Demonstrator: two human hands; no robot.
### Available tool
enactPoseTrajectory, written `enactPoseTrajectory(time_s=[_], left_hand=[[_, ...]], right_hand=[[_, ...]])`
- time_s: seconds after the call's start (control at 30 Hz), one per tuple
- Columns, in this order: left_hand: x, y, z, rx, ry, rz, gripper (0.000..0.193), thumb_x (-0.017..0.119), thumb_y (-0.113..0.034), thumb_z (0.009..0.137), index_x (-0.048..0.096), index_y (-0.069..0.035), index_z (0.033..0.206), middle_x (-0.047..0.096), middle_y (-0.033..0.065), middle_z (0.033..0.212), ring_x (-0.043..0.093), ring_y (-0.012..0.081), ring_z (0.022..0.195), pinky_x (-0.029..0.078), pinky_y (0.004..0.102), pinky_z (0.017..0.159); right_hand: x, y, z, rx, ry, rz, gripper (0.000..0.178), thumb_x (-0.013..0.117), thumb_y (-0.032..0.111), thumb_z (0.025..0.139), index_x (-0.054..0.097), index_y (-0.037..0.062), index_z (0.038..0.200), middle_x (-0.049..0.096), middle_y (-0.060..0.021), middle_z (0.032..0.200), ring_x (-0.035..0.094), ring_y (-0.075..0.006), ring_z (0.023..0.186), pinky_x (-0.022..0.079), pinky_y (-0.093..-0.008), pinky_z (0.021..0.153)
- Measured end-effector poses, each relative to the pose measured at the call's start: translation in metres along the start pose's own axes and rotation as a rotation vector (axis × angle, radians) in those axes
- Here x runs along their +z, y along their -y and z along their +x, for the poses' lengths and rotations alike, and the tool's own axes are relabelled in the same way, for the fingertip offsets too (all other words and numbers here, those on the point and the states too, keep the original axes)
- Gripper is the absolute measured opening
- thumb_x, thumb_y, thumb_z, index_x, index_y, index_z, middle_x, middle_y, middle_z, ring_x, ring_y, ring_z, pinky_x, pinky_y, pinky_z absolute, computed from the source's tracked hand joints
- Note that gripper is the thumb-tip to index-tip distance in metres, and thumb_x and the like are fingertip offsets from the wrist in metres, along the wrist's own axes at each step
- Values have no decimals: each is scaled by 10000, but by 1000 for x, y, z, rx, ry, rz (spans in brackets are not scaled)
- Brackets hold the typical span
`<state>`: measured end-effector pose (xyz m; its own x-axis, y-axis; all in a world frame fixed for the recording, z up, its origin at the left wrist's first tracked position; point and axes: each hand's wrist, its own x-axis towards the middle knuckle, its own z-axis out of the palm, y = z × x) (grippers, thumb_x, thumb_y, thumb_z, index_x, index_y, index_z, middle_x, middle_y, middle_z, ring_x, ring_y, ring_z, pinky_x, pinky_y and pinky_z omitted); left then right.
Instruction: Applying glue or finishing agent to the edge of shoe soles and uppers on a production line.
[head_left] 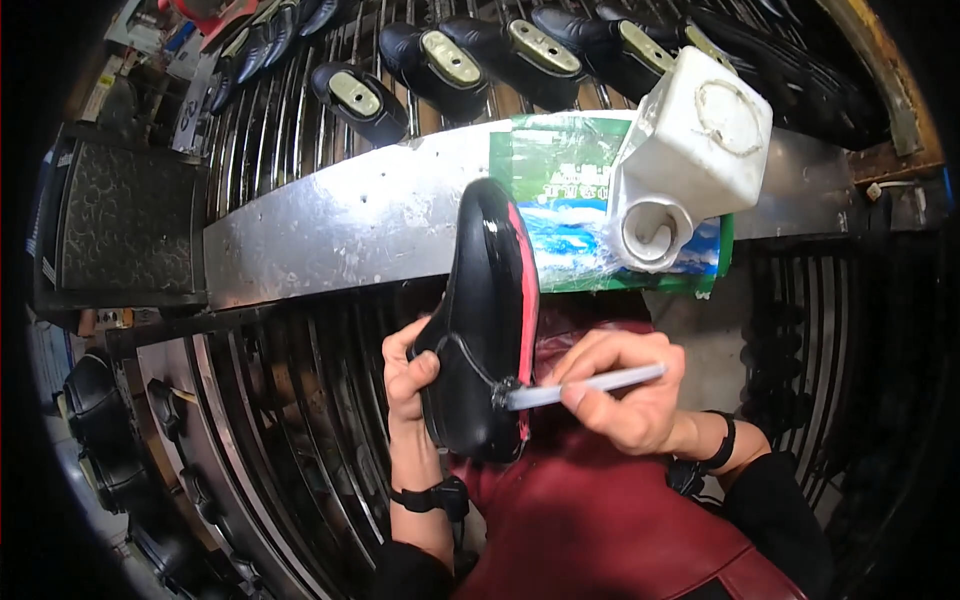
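A black shoe [470, 320] is held up between the worker's two hands, in front of the apron [600, 510], its toe pointing away toward the metal ledge [330, 225]; whether the toe touches the ledge I cannot tell. A pink-red strip [528, 285] runs along the shoe's right edge. The left hand [407, 375] grips the heel end from the left, thumb pressed on the upper, the other fingers partly hidden behind it. The right hand [632, 395] has thumb and fingers pinched together on a pale, slender brush [540, 396], whose dark tip meets the shoe's side near the heel. On the ledge, a white plastic container [715, 125] stands on a green-and-blue sheet [560, 240]. Beyond, further black shoes [405, 70] rest on a rack of metal bars [287, 150].
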<state>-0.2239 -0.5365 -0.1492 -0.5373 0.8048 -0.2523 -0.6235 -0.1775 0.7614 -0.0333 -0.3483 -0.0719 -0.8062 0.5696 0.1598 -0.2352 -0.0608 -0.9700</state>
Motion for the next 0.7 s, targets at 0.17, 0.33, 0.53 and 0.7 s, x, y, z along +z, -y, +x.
enactPoseTrajectory(time_s=[0.17, 0.33, 0.53, 0.7], left_hand=[[-6, -4, 8, 72, -3, 14, 547, 789, -248, 934, 652, 161, 1271, 778, 194, 1087, 785, 236, 895, 649, 340, 841], [8, -13, 11, 112, -25, -2, 377, 664, -199, 1039, 671, 130, 1223, 780, 181, 1028, 782, 222, 828, 653, 321, 758], [27, -20, 11, 53, -141, -156, 411, 603, -291, 1088, 682, 96, 1201, 779, 183, 1023, 787, 226, 819, 666, 340, 735], [60, -22, 23, 71, -180, -533, 530, 457, -389, 1136, 628, 51, 1380, 767, 205, 1196, 787, 306, 992, 658, 452, 917]], right_hand=[[9, 25, -18, -58, 264, -110, 114, 784, -1, 798, 716, -87, 831, 769, -204, 806, 781, -254, 718, 630, -330, 665], [0, 35, 15, -102, 177, -178, 104, 762, -4, 812, 708, -82, 856, 771, -225, 879, 755, -234, 725, 610, -323, 664], [-1, 59, 32, -259, 317, -297, 180, 768, -21, 706, 692, -64, 864, 761, -225, 876, 761, -240, 745, 598, -312, 676], [-9, 77, 60, -300, 383, -302, 264, 670, -36, 622, 693, -66, 884, 761, -232, 920, 752, -223, 752, 608, -322, 700]])
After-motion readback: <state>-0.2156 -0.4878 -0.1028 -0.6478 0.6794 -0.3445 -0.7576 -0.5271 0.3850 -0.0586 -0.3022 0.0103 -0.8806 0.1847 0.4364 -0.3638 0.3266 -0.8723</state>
